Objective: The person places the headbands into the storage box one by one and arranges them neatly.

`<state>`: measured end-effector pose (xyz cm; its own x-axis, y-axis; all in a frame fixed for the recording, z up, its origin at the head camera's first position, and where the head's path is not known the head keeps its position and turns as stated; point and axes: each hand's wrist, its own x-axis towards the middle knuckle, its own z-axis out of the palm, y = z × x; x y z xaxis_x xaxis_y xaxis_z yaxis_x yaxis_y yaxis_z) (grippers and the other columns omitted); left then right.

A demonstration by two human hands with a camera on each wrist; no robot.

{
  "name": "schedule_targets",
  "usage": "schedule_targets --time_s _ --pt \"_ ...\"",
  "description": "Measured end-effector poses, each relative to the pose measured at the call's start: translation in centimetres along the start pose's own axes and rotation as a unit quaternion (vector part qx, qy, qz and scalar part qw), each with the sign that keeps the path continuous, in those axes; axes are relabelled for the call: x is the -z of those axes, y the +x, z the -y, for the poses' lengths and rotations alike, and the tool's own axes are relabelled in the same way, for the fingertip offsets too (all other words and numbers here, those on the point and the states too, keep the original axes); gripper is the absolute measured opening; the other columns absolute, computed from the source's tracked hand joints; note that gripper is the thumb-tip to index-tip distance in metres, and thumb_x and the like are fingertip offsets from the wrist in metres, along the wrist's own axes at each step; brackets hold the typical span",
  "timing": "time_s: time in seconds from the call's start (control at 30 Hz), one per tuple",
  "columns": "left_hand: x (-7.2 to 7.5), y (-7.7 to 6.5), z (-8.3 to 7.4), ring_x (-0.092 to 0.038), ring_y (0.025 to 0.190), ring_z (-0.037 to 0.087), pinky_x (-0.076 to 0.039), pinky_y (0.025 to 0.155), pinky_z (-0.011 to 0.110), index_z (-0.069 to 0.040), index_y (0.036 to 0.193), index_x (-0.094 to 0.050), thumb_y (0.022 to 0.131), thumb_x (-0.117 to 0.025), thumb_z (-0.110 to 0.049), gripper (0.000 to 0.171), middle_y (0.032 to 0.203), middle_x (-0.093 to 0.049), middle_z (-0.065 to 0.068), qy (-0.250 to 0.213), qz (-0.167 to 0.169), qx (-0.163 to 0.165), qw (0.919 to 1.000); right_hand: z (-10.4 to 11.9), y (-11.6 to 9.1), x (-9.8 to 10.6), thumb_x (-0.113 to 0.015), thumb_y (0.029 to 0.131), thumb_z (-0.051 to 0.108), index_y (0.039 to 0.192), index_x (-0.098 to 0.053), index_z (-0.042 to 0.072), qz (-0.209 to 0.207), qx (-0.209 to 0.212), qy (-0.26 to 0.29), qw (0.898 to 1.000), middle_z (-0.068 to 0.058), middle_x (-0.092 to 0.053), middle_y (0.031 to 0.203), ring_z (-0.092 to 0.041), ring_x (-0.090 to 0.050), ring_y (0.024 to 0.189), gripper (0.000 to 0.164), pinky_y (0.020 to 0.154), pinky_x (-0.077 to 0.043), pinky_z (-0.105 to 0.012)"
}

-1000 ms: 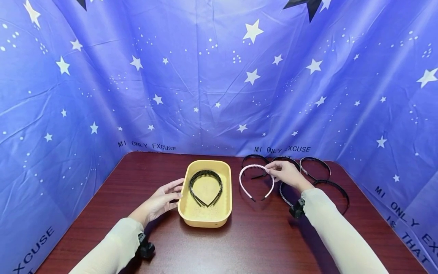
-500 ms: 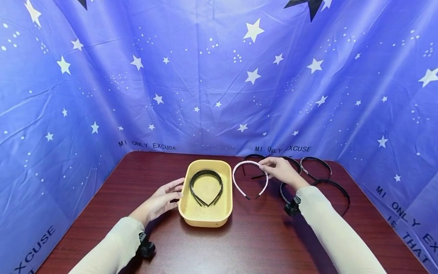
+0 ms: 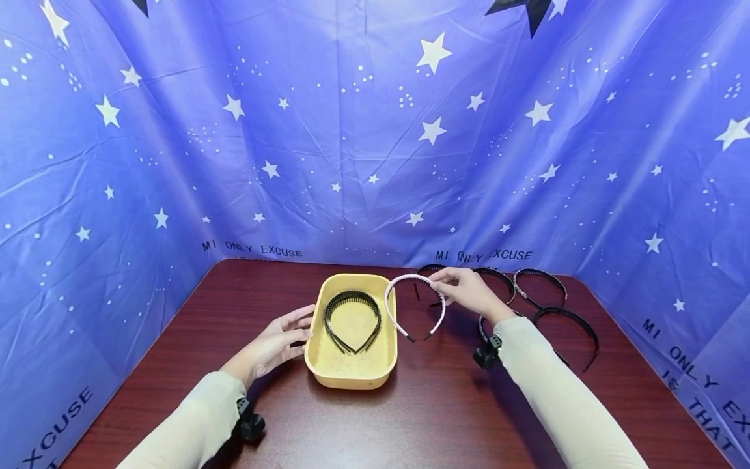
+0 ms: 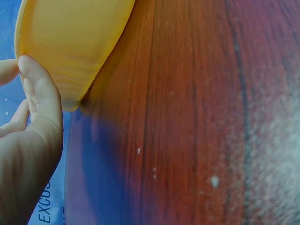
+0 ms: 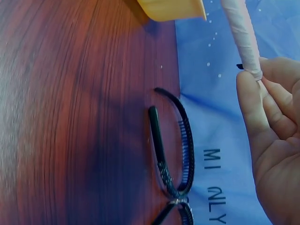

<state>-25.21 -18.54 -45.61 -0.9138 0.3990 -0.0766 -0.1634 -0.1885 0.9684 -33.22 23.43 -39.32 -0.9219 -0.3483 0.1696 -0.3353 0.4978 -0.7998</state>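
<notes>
Pale pink, arched, wrapped headband (image 3: pixel 412 277): touching, with straightish fingers of the left hand (image 3: pixel 271 344), a yellow, rounded-rectangular, plastic-looking tub (image 3: pixel 349 383) beside them; hanging left of pinching right hand (image 3: pixel 467 290) fingertips. If travelling too low, risking snagging the rim or jostling black, toothed headbands (image 3: pixel 353 295) within. Leaving rim contact untellable; partly hiding black, arched headbands (image 5: pixel 189 140) behind right fingers.

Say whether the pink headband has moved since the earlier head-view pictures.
Yes, leftward. In the head view, the pink headband, pinched by the right hand, has neared the unmoved yellow tray and now visually overlaps its right rim.
</notes>
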Motion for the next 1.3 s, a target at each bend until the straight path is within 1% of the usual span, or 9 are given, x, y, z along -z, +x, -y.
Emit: schedule_targets --time_s 0.07,0.17,0.37,0.47,0.6,0.7,0.93,1.13,1.3 --pt "0.0 0.0 0.0 -0.059 0.113 0.022 -0.052 0.093 0.039 -0.001 0.158 -0.022 0.096 -0.055 0.005 0.071 0.15 -0.034 0.03 0.001 0.0 0.0 1.0 -0.1 0.3 -0.4 -0.069 0.096 0.016 0.115 -0.07 -0.002 -0.001 0.002 0.007 1.0 -0.012 -0.072 0.098 -0.04 -0.07 0.077 0.027 0.065 -0.06 -0.035" --pt "0.0 0.0 0.0 -0.059 0.114 0.023 -0.052 0.094 0.039 -0.001 0.158 -0.022 0.096 -0.055 0.005 0.071 0.149 -0.035 0.029 0.001 -0.002 0.001 1.0 0.2 0.6 -1.1 -0.069 0.096 0.015 0.116 -0.07 -0.002 0.002 0.003 0.022 1.0 -0.013 -0.072 0.097 -0.037 -0.07 0.076 0.026 0.066 -0.06 -0.037" --pt "0.1 -0.1 0.0 -0.059 0.114 0.023 -0.052 0.095 0.04 0.0 0.158 -0.021 0.097 -0.054 0.005 0.07 0.149 -0.034 0.03 0.003 0.005 -0.005 1.0 0.7 1.4 -2.5 -0.07 0.095 0.014 0.117 -0.07 -0.001 0.008 0.003 0.051 0.999 -0.019 -0.071 0.101 -0.04 -0.069 0.078 0.027 0.069 -0.06 -0.046" --pt "0.1 -0.1 0.1 -0.059 0.113 0.023 -0.052 0.094 0.04 0.0 0.158 -0.021 0.097 -0.054 0.005 0.069 0.149 -0.035 0.03 0.002 0.003 -0.005 1.0 0.9 1.7 -3.1 -0.071 0.095 0.015 0.116 -0.071 0.0 0.009 0.001 0.053 0.999 -0.02 -0.071 0.103 -0.038 -0.069 0.076 0.026 0.07 -0.06 -0.048" --pt "0.1 -0.1 0.1 -0.059 0.112 0.022 -0.052 0.094 0.039 0.0 0.158 -0.021 0.097 -0.054 0.005 0.07 0.149 -0.035 0.03 0.0 0.003 -0.002 1.0 1.4 2.0 -3.9 -0.071 0.094 0.015 0.115 -0.072 0.004 0.008 0.0 0.046 0.999 -0.02 -0.071 0.102 -0.03 -0.07 0.071 0.023 0.068 -0.06 -0.044" --pt "0.1 -0.1 0.1 -0.059 0.111 0.022 -0.052 0.093 0.039 0.0 0.158 -0.021 0.097 -0.054 0.005 0.07 0.149 -0.035 0.03 0.0 0.002 -0.003 1.0 1.7 2.2 -4.4 -0.071 0.094 0.014 0.114 -0.072 0.004 0.011 0.006 0.044 0.999 -0.022 -0.07 0.102 -0.027 -0.069 0.071 0.022 0.067 -0.06 -0.042" --pt "0.1 0.0 0.1 -0.06 0.111 0.021 -0.052 0.094 0.04 0.0 0.158 -0.021 0.096 -0.055 0.005 0.07 0.147 -0.037 0.029 -0.001 0.002 -0.001 1.0 2.2 2.7 -5.3 -0.07 0.095 0.015 0.113 -0.073 0.006 0.026 0.015 0.038 0.999 -0.023 -0.07 0.101 -0.024 -0.068 0.069 0.021 0.069 -0.06 -0.045" --pt "0.1 0.0 0.1 -0.059 0.111 0.021 -0.052 0.093 0.039 0.0 0.158 -0.021 0.096 -0.055 0.005 0.07 0.147 -0.037 0.029 -0.001 0.0 -0.003 1.0 2.7 3.2 -5.9 -0.07 0.095 0.014 0.112 -0.073 0.005 0.033 0.019 0.036 0.999 -0.022 -0.071 0.099 -0.028 -0.069 0.073 0.02 0.066 -0.061 -0.039" --pt "0.0 0.0 0.1 -0.059 0.112 0.022 -0.052 0.095 0.04 0.0 0.158 -0.021 0.097 -0.053 0.006 0.069 0.148 -0.035 0.03 -0.002 0.0 -0.002 1.0 2.8 3.6 -6.5 -0.07 0.095 0.013 0.112 -0.072 0.002 0.038 0.015 0.043 0.998 -0.022 -0.071 0.102 -0.021 -0.069 0.073 0.021 0.066 -0.061 -0.038"
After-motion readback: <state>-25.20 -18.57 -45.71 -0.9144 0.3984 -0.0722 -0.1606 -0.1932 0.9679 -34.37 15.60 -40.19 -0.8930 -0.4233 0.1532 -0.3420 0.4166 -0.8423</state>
